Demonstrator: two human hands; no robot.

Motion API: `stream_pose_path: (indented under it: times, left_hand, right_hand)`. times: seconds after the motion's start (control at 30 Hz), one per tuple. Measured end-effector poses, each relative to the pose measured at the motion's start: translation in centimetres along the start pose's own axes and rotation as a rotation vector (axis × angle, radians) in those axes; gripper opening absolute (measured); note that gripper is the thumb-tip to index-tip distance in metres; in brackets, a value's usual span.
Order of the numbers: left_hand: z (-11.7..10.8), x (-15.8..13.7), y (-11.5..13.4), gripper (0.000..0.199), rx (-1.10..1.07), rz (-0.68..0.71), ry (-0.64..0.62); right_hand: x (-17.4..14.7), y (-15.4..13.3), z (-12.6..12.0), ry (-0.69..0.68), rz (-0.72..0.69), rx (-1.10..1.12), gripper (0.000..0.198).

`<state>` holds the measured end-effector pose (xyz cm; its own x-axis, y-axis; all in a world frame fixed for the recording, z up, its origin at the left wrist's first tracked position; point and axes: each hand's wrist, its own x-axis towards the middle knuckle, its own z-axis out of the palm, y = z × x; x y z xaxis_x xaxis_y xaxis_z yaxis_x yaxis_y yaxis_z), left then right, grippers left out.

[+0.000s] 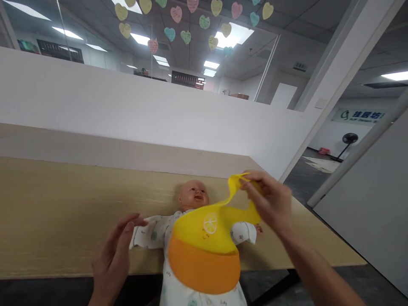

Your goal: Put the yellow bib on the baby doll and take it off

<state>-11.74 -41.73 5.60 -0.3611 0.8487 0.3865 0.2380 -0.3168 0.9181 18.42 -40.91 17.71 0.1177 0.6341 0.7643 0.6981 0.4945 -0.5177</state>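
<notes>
A baby doll (194,194) in a white patterned onesie (154,231) lies on its back on the wooden table, arms spread. Over its chest hangs a yellow bib (191,223) with a lemon-slice print and an orange catch pocket (204,265). My right hand (270,199) pinches the bib's neck straps, lifting them above the doll's arm on the right. Beside the doll's other sleeve is my left hand (116,255), fingers apart and holding nothing. Whether its fingertips touch the sleeve, I cannot tell.
The wooden table (79,204) runs along a low white wall (127,110) with glass above. Heart-shaped paper notes (176,14) are stuck on the glass. To the right, past a doorway, stands a black fan (349,138); a grey door panel (366,204) is nearer.
</notes>
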Motion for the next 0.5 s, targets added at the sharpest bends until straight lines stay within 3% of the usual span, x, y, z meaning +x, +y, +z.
stream_pose_path:
  times: [0.1,0.17,0.23,0.37,0.5]
  left_hand:
    - [-0.9,-0.1,-2.7,0.038,0.170,-0.012,-0.218]
    - [-0.7,-0.4,-3.9,0.042,0.244,-0.027,-0.421]
    - [-0.2,-0.7,-4.6,0.043,0.317,-0.006,-0.531]
    - [1.0,-1.0,-5.5,0.038,0.494,0.135,-0.556]
    - [1.5,-1.0,-6.4,0.039,0.605,0.198,-0.548]
  right_hand:
    - [3.1,0.2,-3.5,0.141,0.016,-0.057,0.018]
    - [4.6,-0.2,-5.6,0.240,0.022,-0.099,0.019]
    - [5.7,-0.8,-7.4,0.313,0.008,-0.142,0.020]
    - [7.6,-1.3,-9.0,0.376,-0.069,-0.234,0.022]
    - [9.5,0.1,-8.2,0.300,-0.019,-0.278,0.020]
